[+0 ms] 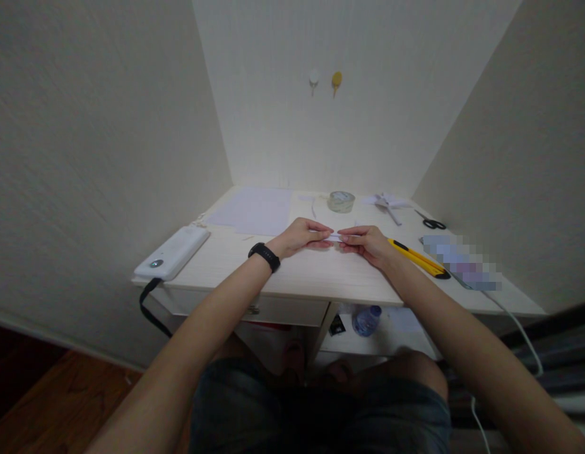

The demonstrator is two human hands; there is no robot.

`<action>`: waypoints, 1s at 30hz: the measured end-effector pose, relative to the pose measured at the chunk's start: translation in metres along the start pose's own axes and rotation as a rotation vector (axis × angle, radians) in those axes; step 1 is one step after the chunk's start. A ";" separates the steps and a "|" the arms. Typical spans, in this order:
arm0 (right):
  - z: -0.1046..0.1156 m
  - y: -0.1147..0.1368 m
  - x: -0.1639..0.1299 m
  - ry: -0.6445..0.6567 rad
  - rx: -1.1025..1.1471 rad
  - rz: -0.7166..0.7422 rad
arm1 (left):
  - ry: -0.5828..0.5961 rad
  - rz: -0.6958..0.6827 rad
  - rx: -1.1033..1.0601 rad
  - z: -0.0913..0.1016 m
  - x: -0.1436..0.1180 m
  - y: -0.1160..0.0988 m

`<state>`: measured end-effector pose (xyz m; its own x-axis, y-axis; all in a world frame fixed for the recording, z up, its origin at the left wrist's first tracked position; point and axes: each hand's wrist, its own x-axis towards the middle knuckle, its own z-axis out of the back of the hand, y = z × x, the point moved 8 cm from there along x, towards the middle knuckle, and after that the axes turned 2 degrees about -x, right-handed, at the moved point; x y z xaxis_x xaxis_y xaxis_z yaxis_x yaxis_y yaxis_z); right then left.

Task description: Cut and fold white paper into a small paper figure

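Both hands meet over the middle of a pale wooden desk [316,277]. My left hand [304,236], with a black band on its wrist, and my right hand [368,244] pinch a small folded piece of white paper [336,237] between their fingertips. The paper lies low on or just above the desk top, mostly hidden by the fingers.
A yellow utility knife [418,257] lies just right of my right hand. Farther back are a tape roll [340,201], a folded paper shape [386,202], black scissors [433,222] and white sheets [254,211]. A white power bank [173,252] sits at the left edge. Walls close in on three sides.
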<state>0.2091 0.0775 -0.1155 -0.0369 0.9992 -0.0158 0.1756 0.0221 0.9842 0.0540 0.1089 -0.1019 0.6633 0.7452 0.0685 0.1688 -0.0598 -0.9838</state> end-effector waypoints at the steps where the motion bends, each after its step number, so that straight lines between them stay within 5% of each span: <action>1: 0.000 0.000 0.000 -0.001 -0.005 -0.001 | -0.011 0.003 0.002 0.000 0.000 0.000; 30: -0.005 0.000 -0.001 0.083 0.016 0.002 | 0.037 0.014 -0.009 -0.002 0.000 0.002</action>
<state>0.2043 0.0762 -0.1144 -0.1177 0.9931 0.0010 0.1910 0.0217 0.9813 0.0558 0.1070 -0.1031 0.6920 0.7193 0.0607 0.1656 -0.0763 -0.9832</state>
